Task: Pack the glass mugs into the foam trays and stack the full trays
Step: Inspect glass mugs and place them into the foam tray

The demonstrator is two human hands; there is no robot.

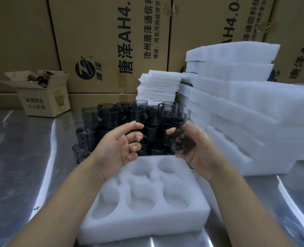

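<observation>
I read the smoked-glass mug (182, 142) as held above the far right corner of the foam tray (144, 227), gripped in the right hand (201, 157) with fingers and thumb curled round it (motion blur hides which way its handle points). The left hand (119, 147) hovers over the tray's far left edge, fingers loosely curled, holding nothing. All six pockets of the tray show bare white foam, so by my judgement this tray is not yet begun and the held mug would be its first. Just beyond the tray stands the crowd of unpacked mugs (112, 116), many left to pack. To the tray's right rises a stack of foam trays (236, 107); I cannot tell whether any are full. Behind the mugs sits a pile of thin foam sheets (158, 86).
</observation>
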